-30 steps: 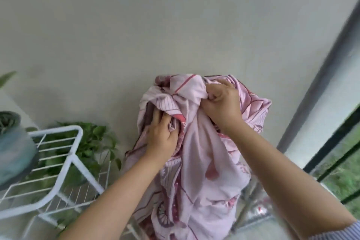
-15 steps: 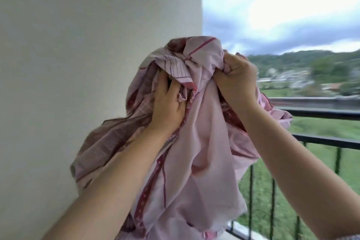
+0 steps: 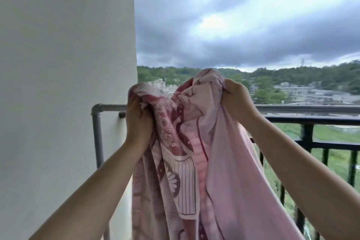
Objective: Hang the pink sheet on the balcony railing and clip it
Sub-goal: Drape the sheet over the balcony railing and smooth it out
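Observation:
The pink sheet (image 3: 196, 161), patterned in dark red, hangs bunched in front of me and runs out of the frame at the bottom. My left hand (image 3: 138, 121) grips its top left part. My right hand (image 3: 236, 101) grips its top right part, a little higher. Both hold the sheet up at about the height of the grey metal rail (image 3: 303, 109), which runs across the balcony behind the sheet. A black balcony railing (image 3: 311, 121) with vertical bars stands just beyond it. No clip is in view.
A white wall (image 3: 64, 84) fills the left side. The grey rail bends down into a vertical pipe (image 3: 97, 138) close to that wall. Beyond the railing lie grass, buildings, wooded hills and a cloudy sky.
My view has swung from the wall and plant rack to the balcony's open side. Both hands moved apart with the sheet, which now hangs longer, close to the grey rail.

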The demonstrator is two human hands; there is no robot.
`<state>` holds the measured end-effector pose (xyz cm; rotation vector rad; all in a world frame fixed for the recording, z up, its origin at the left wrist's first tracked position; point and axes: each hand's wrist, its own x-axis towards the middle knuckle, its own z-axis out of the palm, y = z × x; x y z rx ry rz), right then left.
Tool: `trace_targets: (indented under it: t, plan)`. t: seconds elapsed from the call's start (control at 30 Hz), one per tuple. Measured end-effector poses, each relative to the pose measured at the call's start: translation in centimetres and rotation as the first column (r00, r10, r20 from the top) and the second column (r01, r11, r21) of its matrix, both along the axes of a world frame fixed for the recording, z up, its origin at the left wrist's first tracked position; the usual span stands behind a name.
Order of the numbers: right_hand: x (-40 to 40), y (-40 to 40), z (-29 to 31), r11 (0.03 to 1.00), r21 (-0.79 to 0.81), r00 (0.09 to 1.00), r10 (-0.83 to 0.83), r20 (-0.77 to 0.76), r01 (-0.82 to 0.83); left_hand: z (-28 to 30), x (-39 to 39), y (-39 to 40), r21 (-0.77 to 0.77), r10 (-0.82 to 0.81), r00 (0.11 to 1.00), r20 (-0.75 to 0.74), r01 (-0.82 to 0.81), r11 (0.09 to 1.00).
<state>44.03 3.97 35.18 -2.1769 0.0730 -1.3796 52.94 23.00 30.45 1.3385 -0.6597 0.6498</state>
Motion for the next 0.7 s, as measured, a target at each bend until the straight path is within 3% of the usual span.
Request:
trace_targets:
  t: [0.13,0.17,0.2,0.23,0.27,0.3,0.33,0.37,0.4,0.43,0.47,0.5,0.57,0.63,0.7]
  plan:
    - [2.3,-1.7,-2.0,0.989,0.098,0.993,0.111,-0.032,-0.107,-1.5,0.5,0.4,-0.065,-0.134,0.959,-0.251,0.121,0.99]
    - [3.0,-1.7,-2.9,0.986,0.105,0.989,0.138,-0.06,-0.131,-1.9,1.4,0.6,0.032,-0.074,0.948,-0.309,0.088,0.996]
    - [3.7,-1.5,-3.8,0.975,0.136,0.98,0.185,-0.074,-0.174,-2.1,2.5,1.0,0.226,0.051,0.94,-0.337,0.028,0.974]
    - [4.5,-1.2,-4.4,0.96,0.178,0.97,0.233,-0.076,-0.216,-2.1,3.3,1.3,0.489,0.199,0.918,-0.342,-0.007,0.872]
    - [5.3,-1.0,-4.7,0.946,0.208,0.96,0.268,-0.074,-0.248,-1.9,4.1,1.5,0.745,0.346,0.886,-0.309,-0.001,0.667]
    - [6.0,-0.7,-4.4,0.941,0.207,0.955,0.286,-0.074,-0.266,-1.4,4.2,1.7,0.915,0.472,0.854,-0.219,0.011,0.404]
    - [6.8,-0.4,-4.0,0.942,0.186,0.951,0.298,-0.081,-0.279,-0.9,4.3,1.8,0.983,0.535,0.839,-0.097,-0.002,0.182]
    - [7.3,-0.3,-3.4,0.942,0.165,0.948,0.308,-0.082,-0.292,-0.1,4.3,1.7,0.995,0.546,0.837,0.023,-0.07,0.066]
    - [7.6,-0.2,-2.9,0.938,0.152,0.942,0.327,-0.075,-0.313,0.5,4.6,1.5,0.979,0.507,0.855,0.109,-0.181,0.095]
    - [8.0,0.0,-2.6,0.928,0.149,0.933,0.354,-0.062,-0.342,0.9,5.0,1.3,0.94,0.41,0.906,0.103,-0.223,0.257]
    - [8.2,0.2,-2.3,0.918,0.136,0.924,0.381,-0.046,-0.372,1.0,5.3,0.9,0.87,0.234,0.972,-0.004,-0.112,0.48]
    - [8.4,0.5,-2.2,0.913,0.109,0.915,0.4,-0.042,-0.394,0.8,5.3,0.4,0.764,-0.004,0.987,-0.161,0.127,0.633]
    - [8.7,0.9,-2.3,0.911,0.027,0.908,0.413,-0.065,-0.412,-0.5,5.6,-1.0,0.551,-0.328,0.869,-0.369,0.49,0.676]
    - [8.5,0.9,-2.2,0.916,-0.027,0.911,0.396,-0.114,-0.401,-1.8,7.4,-1.8,0.45,-0.3,0.883,-0.36,0.446,0.774]
    - [8.2,0.1,-1.6,0.921,-0.012,0.894,0.376,-0.246,-0.39,-1.7,8.9,-1.4,0.39,-0.066,0.978,-0.196,0.14,0.91]
